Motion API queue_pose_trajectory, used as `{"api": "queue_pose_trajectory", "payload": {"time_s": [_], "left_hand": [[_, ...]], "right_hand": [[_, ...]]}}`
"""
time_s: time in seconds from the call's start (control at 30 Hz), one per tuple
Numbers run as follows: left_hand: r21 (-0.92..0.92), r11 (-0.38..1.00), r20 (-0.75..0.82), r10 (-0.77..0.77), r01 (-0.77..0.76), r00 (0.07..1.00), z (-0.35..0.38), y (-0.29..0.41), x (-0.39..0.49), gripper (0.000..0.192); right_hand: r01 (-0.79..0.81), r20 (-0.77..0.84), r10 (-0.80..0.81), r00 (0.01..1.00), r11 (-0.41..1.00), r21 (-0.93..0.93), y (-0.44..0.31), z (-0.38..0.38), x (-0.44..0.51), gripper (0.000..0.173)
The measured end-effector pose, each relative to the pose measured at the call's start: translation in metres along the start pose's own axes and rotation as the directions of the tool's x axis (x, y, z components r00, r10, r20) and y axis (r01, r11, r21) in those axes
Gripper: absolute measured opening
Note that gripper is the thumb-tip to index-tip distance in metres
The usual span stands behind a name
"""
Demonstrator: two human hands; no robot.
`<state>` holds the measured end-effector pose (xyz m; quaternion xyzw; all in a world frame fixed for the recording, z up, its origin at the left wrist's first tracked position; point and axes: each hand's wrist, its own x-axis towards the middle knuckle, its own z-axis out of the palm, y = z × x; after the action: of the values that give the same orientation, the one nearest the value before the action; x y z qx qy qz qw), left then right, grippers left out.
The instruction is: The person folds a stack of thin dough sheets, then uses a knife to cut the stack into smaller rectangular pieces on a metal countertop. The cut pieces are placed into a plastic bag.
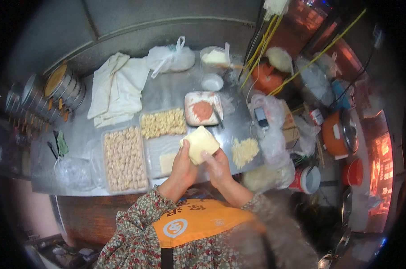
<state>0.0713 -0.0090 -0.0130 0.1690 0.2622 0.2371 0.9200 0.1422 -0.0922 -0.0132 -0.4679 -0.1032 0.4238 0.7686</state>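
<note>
Between my left hand (184,168) and my right hand (218,168) is a stack of square yellowish dough wrappers (200,143), gripped by both at its near edges. Just beyond it lies a square bowl of pink minced filling (202,111) with a dark-handled utensil. To the left are a tray of small wrapped dumplings (125,159) and a tray of yellower ones (163,123). A pale square wrapper stack (168,162) rests in a tray beside my left hand. Loose yellowish dough pieces (245,152) lie right of my right hand.
White cloths (117,89), a tied plastic bag (171,58), a tub of white stuff (215,57) and a small white bowl (212,82) stand at the back. Round metal steamers or sieves (63,85) line the left. Plastic bags (271,131) and a phone (261,118) lie right.
</note>
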Motion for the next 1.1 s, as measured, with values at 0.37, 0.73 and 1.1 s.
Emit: {"api": "queue_pose_trajectory", "payload": {"time_s": [0.37,0.73,1.1], "left_hand": [[-0.099,0.993,-0.192,-0.088,0.07,0.977,-0.005,0.004,0.034,0.055],[-0.271,0.816,-0.712,0.187,-0.51,0.677,-0.028,-0.05,-0.066,0.022],[-0.298,0.797,-0.747,0.147,-0.525,0.648,-0.023,-0.091,-0.078,0.023]], "right_hand": [[-0.031,0.139,0.066,0.988,0.97,-0.243,-0.098,-0.017,0.217,0.028],[0.137,0.237,-0.214,0.948,-0.399,-0.907,-0.154,-0.021,0.524,0.03],[0.34,0.397,-0.015,0.918,-0.486,-0.805,-0.067,-0.061,0.576,0.025]]}}
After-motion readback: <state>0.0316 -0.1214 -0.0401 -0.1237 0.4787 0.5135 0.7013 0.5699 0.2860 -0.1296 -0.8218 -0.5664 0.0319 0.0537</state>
